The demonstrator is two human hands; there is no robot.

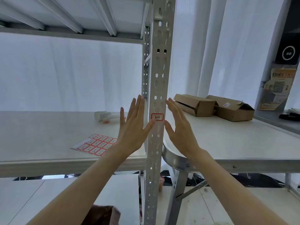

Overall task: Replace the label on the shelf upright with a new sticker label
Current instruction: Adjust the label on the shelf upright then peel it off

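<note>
A white perforated shelf upright (159, 65) runs top to bottom through the middle. A red-bordered sticker label (157, 117) with handwriting is stuck on its front at mid height. My left hand (132, 127) is raised flat just left of the upright, fingers spread, thumb tip touching the label's lower left corner. My right hand (177, 127) is flat on the right side, fingers up, thumb beside the label's lower right edge. Neither hand holds anything. A sheet of red-bordered labels (95, 144) lies on the shelf board to the left.
The white shelf board (48, 137) carries small white items (103, 116) at the back. Right of the upright stands a white folding table (235, 140) with two cardboard boxes (214, 105). An upper shelf (65, 17) hangs overhead. A brown object (100, 215) sits low.
</note>
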